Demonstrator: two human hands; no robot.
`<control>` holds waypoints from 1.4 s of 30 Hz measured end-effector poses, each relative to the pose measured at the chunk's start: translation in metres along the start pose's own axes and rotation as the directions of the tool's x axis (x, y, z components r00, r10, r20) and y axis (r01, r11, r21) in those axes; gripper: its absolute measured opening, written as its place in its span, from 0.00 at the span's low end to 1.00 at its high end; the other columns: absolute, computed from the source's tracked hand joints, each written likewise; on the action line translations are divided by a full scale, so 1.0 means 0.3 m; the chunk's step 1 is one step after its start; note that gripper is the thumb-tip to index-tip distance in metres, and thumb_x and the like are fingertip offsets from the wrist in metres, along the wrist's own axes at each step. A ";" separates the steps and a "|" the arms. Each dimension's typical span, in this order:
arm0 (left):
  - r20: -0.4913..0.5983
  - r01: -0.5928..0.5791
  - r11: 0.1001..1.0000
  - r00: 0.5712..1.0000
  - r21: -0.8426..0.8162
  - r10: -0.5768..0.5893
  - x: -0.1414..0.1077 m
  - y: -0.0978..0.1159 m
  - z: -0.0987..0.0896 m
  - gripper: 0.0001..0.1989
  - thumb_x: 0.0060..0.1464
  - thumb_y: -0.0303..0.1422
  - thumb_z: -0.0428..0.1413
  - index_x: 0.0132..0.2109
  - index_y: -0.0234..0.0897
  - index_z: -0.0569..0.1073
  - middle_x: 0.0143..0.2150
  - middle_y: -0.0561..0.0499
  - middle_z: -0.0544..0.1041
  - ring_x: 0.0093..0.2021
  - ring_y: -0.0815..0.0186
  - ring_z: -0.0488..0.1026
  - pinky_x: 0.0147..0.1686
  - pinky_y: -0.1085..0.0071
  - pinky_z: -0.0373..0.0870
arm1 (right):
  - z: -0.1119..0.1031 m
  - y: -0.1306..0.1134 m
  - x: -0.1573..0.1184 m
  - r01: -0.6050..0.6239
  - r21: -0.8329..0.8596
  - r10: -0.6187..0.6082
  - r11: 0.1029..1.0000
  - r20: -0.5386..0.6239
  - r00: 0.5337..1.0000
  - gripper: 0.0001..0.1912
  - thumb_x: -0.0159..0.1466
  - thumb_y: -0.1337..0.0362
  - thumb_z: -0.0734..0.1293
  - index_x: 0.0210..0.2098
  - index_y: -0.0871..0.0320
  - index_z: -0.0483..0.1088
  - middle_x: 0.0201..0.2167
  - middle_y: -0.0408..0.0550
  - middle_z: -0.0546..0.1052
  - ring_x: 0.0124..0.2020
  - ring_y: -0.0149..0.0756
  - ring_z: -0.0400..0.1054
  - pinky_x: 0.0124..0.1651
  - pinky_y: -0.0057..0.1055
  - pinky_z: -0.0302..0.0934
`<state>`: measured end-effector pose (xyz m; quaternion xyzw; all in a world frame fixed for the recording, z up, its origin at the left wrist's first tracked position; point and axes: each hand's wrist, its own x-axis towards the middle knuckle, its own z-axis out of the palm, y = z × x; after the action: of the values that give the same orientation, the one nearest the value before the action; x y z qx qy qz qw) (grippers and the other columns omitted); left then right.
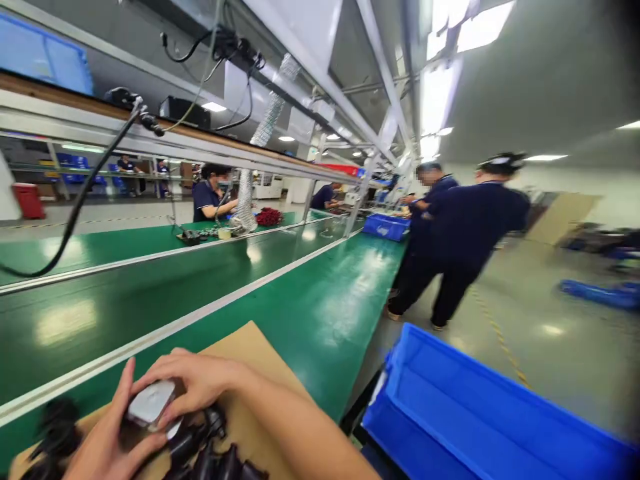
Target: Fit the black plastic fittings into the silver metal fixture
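A small whitish, smooth-topped part (pixel 151 402) is held low at the left, over a sheet of brown cardboard (pixel 255 357). My right hand (pixel 193 381) reaches across from the right, its fingers and thumb closed round the part. From the near left side, my left hand (pixel 107 437) cups the same part between thumb and forefinger. Its other fingers are mostly hidden. Several black plastic-looking pieces (pixel 220 463) lie on the cardboard below my right wrist. More black pieces (pixel 59 427) sit left of my left hand, blurred.
A green workbench (pixel 320 313) runs forward, with a pale rail (pixel 200 312) along it. A blue bin (pixel 450 407) stands at my right. Two people (pixel 465 220) stand beside the bench ahead; another person (pixel 210 193) sits across it. A black cable (pixel 75 220) hangs at left.
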<state>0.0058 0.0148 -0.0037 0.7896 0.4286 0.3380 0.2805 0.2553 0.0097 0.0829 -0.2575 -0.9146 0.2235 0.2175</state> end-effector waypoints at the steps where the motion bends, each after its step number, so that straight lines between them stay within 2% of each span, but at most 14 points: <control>1: 0.041 0.038 0.999 0.998 -0.025 -0.037 -0.010 0.042 -0.007 0.61 0.54 0.51 0.67 0.80 0.53 0.36 0.73 0.49 0.71 0.68 0.43 0.73 0.67 0.40 0.71 | 0.010 -0.023 -0.002 -0.060 -0.028 0.059 0.998 -0.029 0.998 0.31 0.68 0.61 0.78 0.66 0.57 0.67 0.62 0.52 0.76 0.63 0.42 0.66 0.66 0.35 0.52; 3: 0.042 0.104 0.989 0.994 -0.107 -0.100 -0.024 0.109 -0.007 0.65 0.52 0.49 0.69 0.80 0.49 0.32 0.66 0.46 0.77 0.61 0.47 0.78 0.66 0.44 0.72 | 0.034 -0.067 -0.003 -0.199 -0.072 0.191 0.977 -0.102 0.976 0.33 0.63 0.57 0.81 0.65 0.46 0.69 0.58 0.43 0.78 0.56 0.45 0.65 0.58 0.39 0.54; 5: -0.041 0.124 0.990 0.991 -0.067 -0.127 -0.031 0.146 0.003 0.63 0.53 0.45 0.67 0.80 0.45 0.32 0.62 0.45 0.77 0.56 0.49 0.79 0.62 0.47 0.74 | 0.068 -0.104 0.011 -0.303 -0.086 0.282 0.949 -0.193 0.940 0.34 0.59 0.58 0.83 0.61 0.43 0.71 0.53 0.40 0.78 0.52 0.45 0.64 0.53 0.39 0.53; 10: -0.186 0.154 0.988 0.971 0.012 -0.149 -0.049 0.147 0.015 0.56 0.54 0.30 0.58 0.80 0.40 0.34 0.59 0.43 0.76 0.53 0.53 0.77 0.58 0.53 0.74 | 0.153 -0.169 0.072 -0.509 -0.094 0.447 0.856 -0.363 0.818 0.27 0.60 0.59 0.80 0.55 0.57 0.71 0.52 0.51 0.74 0.53 0.50 0.63 0.53 0.45 0.55; 13: -0.136 0.098 0.988 0.984 -0.121 -0.114 -0.068 0.136 0.007 0.60 0.56 0.33 0.62 0.80 0.46 0.29 0.66 0.43 0.73 0.59 0.53 0.76 0.62 0.53 0.71 | 0.125 -0.170 0.067 -0.470 -0.134 0.414 0.873 -0.306 0.857 0.31 0.61 0.57 0.80 0.58 0.60 0.70 0.52 0.55 0.75 0.53 0.52 0.65 0.55 0.48 0.59; 16: -0.059 0.103 0.971 0.991 -0.216 -0.118 -0.086 0.135 -0.003 0.67 0.54 0.37 0.69 0.79 0.50 0.25 0.71 0.43 0.70 0.67 0.51 0.71 0.69 0.50 0.64 | 0.027 -0.159 0.039 -0.275 -0.195 0.256 0.941 -0.117 0.959 0.45 0.56 0.59 0.85 0.67 0.57 0.66 0.58 0.53 0.75 0.56 0.51 0.65 0.60 0.45 0.61; 18: -0.021 0.110 0.957 0.993 -0.267 -0.120 -0.092 0.134 -0.008 0.70 0.51 0.34 0.72 0.79 0.51 0.25 0.72 0.44 0.70 0.69 0.51 0.69 0.71 0.50 0.60 | -0.042 -0.156 0.038 -0.111 -0.244 0.120 0.963 0.022 0.993 0.43 0.59 0.64 0.83 0.69 0.53 0.65 0.64 0.51 0.73 0.60 0.50 0.63 0.61 0.42 0.61; 21: 0.027 0.102 0.936 0.995 -0.338 -0.098 -0.091 0.126 -0.014 0.72 0.49 0.28 0.73 0.79 0.51 0.24 0.69 0.45 0.74 0.65 0.53 0.73 0.69 0.52 0.63 | -0.098 -0.156 0.071 0.086 -0.300 -0.026 0.950 0.199 0.980 0.31 0.65 0.69 0.78 0.65 0.52 0.69 0.60 0.47 0.78 0.51 0.45 0.65 0.50 0.37 0.64; 23: 0.039 0.099 0.930 0.995 -0.355 -0.091 -0.087 0.118 -0.015 0.72 0.49 0.28 0.73 0.79 0.51 0.25 0.67 0.46 0.76 0.62 0.53 0.75 0.67 0.52 0.66 | -0.100 -0.149 0.099 0.191 -0.347 -0.094 0.918 0.276 0.956 0.24 0.68 0.65 0.76 0.62 0.55 0.71 0.55 0.49 0.80 0.43 0.43 0.63 0.45 0.38 0.63; 27: 0.051 0.086 0.907 0.996 -0.413 -0.071 -0.075 0.117 -0.014 0.72 0.47 0.26 0.73 0.80 0.49 0.28 0.60 0.49 0.81 0.52 0.56 0.80 0.59 0.57 0.72 | -0.065 -0.112 0.122 0.321 -0.412 -0.192 0.853 0.322 0.927 0.17 0.71 0.61 0.72 0.55 0.62 0.73 0.53 0.55 0.79 0.39 0.44 0.60 0.45 0.41 0.62; 31: 0.040 0.088 0.913 0.996 -0.398 -0.078 -0.063 0.139 -0.008 0.74 0.43 0.26 0.74 0.80 0.51 0.29 0.58 0.53 0.82 0.46 0.59 0.82 0.51 0.63 0.76 | -0.029 -0.084 0.103 0.267 -0.400 -0.160 0.877 0.281 0.946 0.15 0.68 0.65 0.70 0.53 0.62 0.73 0.53 0.56 0.78 0.42 0.45 0.63 0.47 0.42 0.62; 35: -0.071 0.117 0.973 0.988 -0.199 -0.134 -0.063 0.154 0.008 0.68 0.45 0.31 0.73 0.80 0.50 0.37 0.55 0.53 0.83 0.44 0.57 0.81 0.46 0.63 0.75 | 0.019 -0.089 0.076 0.106 -0.414 -0.026 0.904 0.195 0.981 0.27 0.60 0.72 0.70 0.59 0.64 0.70 0.51 0.58 0.76 0.47 0.49 0.64 0.50 0.44 0.61; 39: -0.125 0.174 0.981 0.975 -0.087 -0.184 -0.073 0.159 0.019 0.61 0.48 0.33 0.71 0.80 0.50 0.44 0.55 0.52 0.82 0.49 0.53 0.80 0.51 0.58 0.75 | 0.062 -0.113 0.071 -0.054 -0.384 0.101 0.922 0.104 0.989 0.31 0.62 0.72 0.71 0.64 0.61 0.66 0.55 0.57 0.75 0.51 0.50 0.65 0.54 0.46 0.61; 42: -0.164 0.199 0.979 0.965 -0.053 -0.205 -0.087 0.158 0.024 0.57 0.49 0.33 0.70 0.78 0.46 0.49 0.59 0.46 0.80 0.57 0.48 0.78 0.57 0.52 0.73 | 0.059 -0.140 0.085 -0.082 -0.388 0.124 0.918 0.085 0.989 0.32 0.65 0.69 0.74 0.66 0.59 0.65 0.55 0.56 0.75 0.52 0.50 0.66 0.54 0.45 0.62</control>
<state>0.0240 -0.0314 0.0192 0.7051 0.5228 0.3810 0.2905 0.2108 -0.0132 0.0976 -0.3303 -0.9362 0.0653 0.1011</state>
